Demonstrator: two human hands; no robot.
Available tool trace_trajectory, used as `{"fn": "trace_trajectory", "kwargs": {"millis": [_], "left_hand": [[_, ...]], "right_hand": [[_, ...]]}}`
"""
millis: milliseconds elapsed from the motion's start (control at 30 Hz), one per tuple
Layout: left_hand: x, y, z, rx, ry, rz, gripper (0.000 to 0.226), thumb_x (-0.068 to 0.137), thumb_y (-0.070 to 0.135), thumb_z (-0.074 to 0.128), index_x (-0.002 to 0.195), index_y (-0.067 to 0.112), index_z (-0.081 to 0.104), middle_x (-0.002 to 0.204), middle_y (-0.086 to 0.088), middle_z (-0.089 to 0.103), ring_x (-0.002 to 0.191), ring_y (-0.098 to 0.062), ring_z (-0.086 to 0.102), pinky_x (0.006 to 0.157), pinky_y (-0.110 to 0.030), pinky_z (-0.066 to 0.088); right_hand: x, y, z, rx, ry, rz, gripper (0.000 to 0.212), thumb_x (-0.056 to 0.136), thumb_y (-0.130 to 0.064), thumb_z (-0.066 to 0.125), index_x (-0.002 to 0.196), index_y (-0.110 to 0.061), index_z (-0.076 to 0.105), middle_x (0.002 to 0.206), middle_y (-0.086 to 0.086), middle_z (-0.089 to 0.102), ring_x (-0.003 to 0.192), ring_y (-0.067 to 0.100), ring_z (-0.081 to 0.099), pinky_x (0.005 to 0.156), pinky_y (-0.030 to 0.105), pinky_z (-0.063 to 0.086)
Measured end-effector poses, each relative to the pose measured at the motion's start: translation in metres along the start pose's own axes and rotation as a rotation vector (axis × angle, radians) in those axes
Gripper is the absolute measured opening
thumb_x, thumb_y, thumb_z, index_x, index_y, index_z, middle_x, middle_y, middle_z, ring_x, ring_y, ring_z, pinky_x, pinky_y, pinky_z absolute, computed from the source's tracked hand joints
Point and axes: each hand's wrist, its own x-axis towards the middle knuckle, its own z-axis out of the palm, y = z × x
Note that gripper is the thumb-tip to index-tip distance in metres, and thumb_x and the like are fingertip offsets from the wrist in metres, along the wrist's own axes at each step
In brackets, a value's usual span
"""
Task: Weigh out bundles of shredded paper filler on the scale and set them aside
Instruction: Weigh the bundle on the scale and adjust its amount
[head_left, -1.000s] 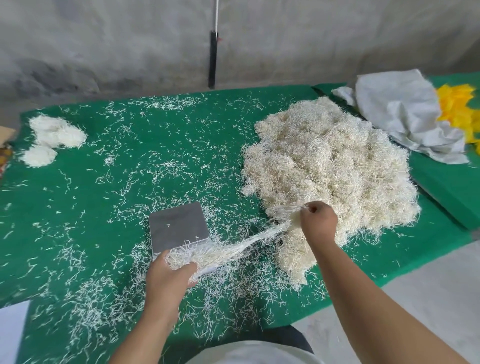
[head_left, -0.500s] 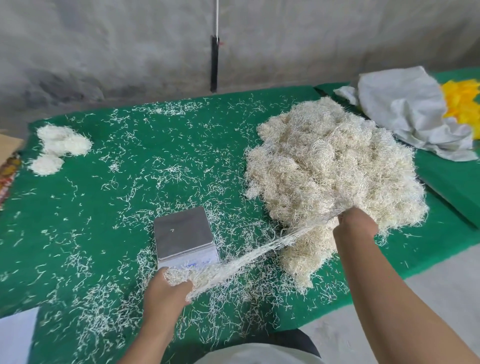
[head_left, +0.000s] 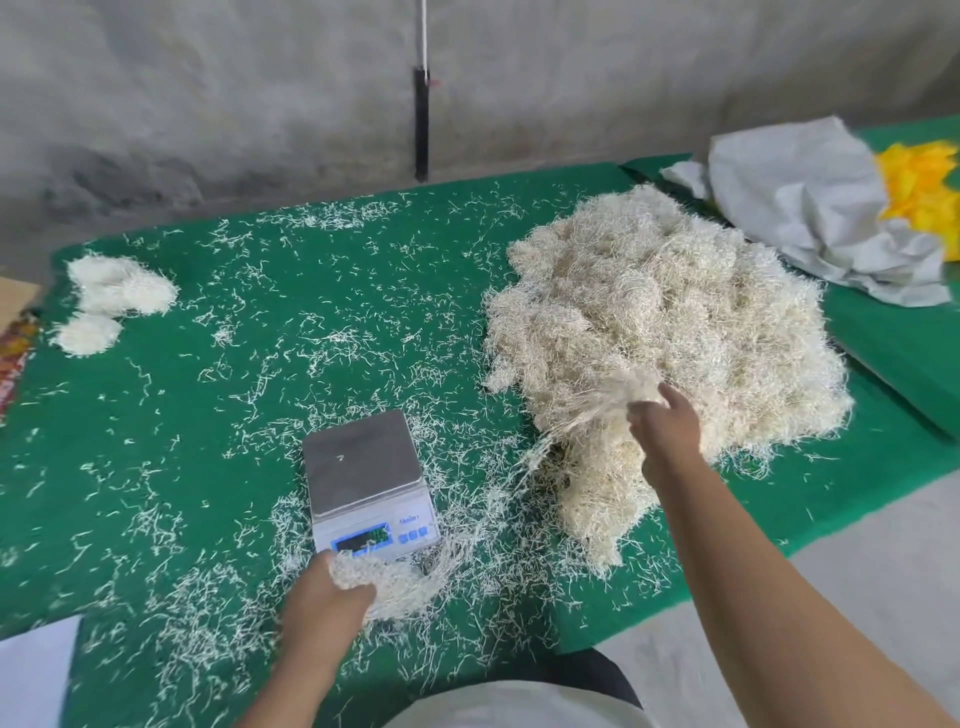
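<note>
Shredded paper bundle (head_left: 384, 582) gripped in left hand (head_left: 317, 608) before the scale (head_left: 363, 467) — right hand (head_left: 662, 421) clutches pile (head_left: 675, 322) strands — weighing comes next.

Scale (head_left: 363, 462) sits mid-table — big filler pile (head_left: 670, 338) right, small bundles (head_left: 111, 296) far left (back corner).

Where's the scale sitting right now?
In the head view, the scale sits near the table's front edge, just beyond the left hand and left of the big filler pile.
</note>
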Motion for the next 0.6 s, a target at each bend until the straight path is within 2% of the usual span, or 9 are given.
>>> {"fn": "trace_trajectory", "kwargs": {"millis": [100, 167, 233, 267, 300, 367, 433, 533, 600], "left_hand": [[-0.004, 0.014, 0.002, 0.015, -0.012, 0.082, 0.083, 0.084, 0.012, 0.077, 0.157, 0.021, 0.038, 0.082, 0.019, 0.048, 0.053, -0.004, 0.050, 0.043, -0.017, 0.037], [-0.007, 0.021, 0.004, 0.010, -0.019, 0.125, 0.083, 0.084, 0.015, 0.080, 0.156, 0.024, 0.039, 0.082, 0.021, 0.045, 0.051, 0.007, 0.035, 0.038, -0.009, 0.030], [-0.007, 0.027, 0.006, -0.031, -0.035, 0.155, 0.085, 0.084, 0.017, 0.081, 0.156, 0.028, 0.038, 0.094, 0.020, 0.054, 0.054, 0.009, 0.039, 0.040, -0.008, 0.035], [-0.008, 0.030, 0.006, -0.065, -0.052, 0.175, 0.087, 0.083, 0.018, 0.082, 0.156, 0.030, 0.038, 0.111, 0.014, 0.061, 0.065, 0.009, 0.049, 0.050, -0.012, 0.045], [-0.010, 0.032, 0.007, -0.095, -0.077, 0.196, 0.088, 0.082, 0.018, 0.083, 0.156, 0.032, 0.037, 0.132, 0.006, 0.060, 0.086, 0.002, 0.060, 0.069, -0.021, 0.054], [-0.013, 0.037, 0.006, -0.174, -0.127, 0.211, 0.091, 0.080, 0.019, 0.085, 0.156, 0.035, 0.037, 0.155, 0.002, 0.046, 0.129, -0.019, 0.053, 0.106, -0.045, 0.047], [-0.013, 0.039, 0.004, -0.264, -0.175, 0.207, 0.092, 0.079, 0.018, 0.085, 0.155, 0.038, 0.037, 0.158, 0.002, 0.042, 0.139, -0.026, 0.045, 0.115, -0.055, 0.039], [-0.013, 0.037, -0.003, -0.340, -0.144, 0.184, 0.092, 0.078, 0.012, 0.084, 0.154, 0.035, 0.038, 0.154, -0.001, 0.047, 0.134, -0.026, 0.050, 0.113, -0.059, 0.040], [-0.009, 0.033, -0.014, -0.365, -0.051, 0.156, 0.093, 0.078, 0.007, 0.083, 0.155, 0.029, 0.036, 0.152, -0.005, 0.050, 0.131, -0.028, 0.053, 0.114, -0.060, 0.038]], "right_hand": [[-0.023, 0.026, 0.010, -0.449, -0.148, -0.232, 0.074, 0.099, 0.005, 0.054, 0.163, -0.024, 0.032, 0.158, 0.016, 0.047, 0.065, 0.010, 0.056, 0.056, 0.022, 0.052], [-0.038, 0.051, 0.019, -0.690, -0.348, -0.292, 0.066, 0.100, 0.001, 0.055, 0.159, -0.023, 0.039, 0.149, 0.018, 0.057, 0.052, 0.003, 0.053, 0.049, 0.021, 0.051], [-0.057, 0.073, 0.031, -0.855, -0.697, -0.159, 0.077, 0.096, 0.001, 0.065, 0.162, -0.024, 0.035, 0.136, 0.021, 0.067, 0.081, 0.012, 0.074, 0.082, 0.038, 0.064], [-0.066, 0.085, 0.039, -0.937, -0.863, -0.103, 0.088, 0.093, 0.000, 0.071, 0.165, -0.025, 0.027, 0.136, 0.020, 0.068, 0.107, 0.023, 0.075, 0.104, 0.047, 0.057], [-0.076, 0.097, 0.047, -1.033, -0.996, -0.086, 0.095, 0.093, -0.003, 0.074, 0.167, -0.025, 0.020, 0.141, 0.017, 0.066, 0.126, 0.029, 0.067, 0.118, 0.051, 0.044], [-0.094, 0.117, 0.061, -1.184, -1.148, -0.116, 0.093, 0.095, -0.009, 0.073, 0.168, -0.021, 0.015, 0.150, 0.011, 0.060, 0.139, 0.028, 0.056, 0.126, 0.045, 0.030], [-0.107, 0.130, 0.068, -1.258, -1.128, -0.166, 0.074, 0.098, -0.020, 0.070, 0.160, -0.008, 0.032, 0.144, 0.011, 0.063, 0.127, 0.026, 0.059, 0.118, 0.039, 0.038], [-0.102, 0.134, 0.068, -1.125, -0.920, -0.192, 0.026, 0.097, -0.019, 0.068, 0.116, -0.001, 0.067, 0.114, 0.010, 0.073, 0.105, 0.023, 0.071, 0.098, 0.035, 0.058], [-0.087, 0.127, 0.063, -1.131, -0.818, -0.251, 0.014, 0.099, -0.015, 0.067, 0.094, -0.003, 0.071, 0.095, 0.007, 0.077, 0.091, 0.020, 0.077, 0.086, 0.033, 0.064]]}}
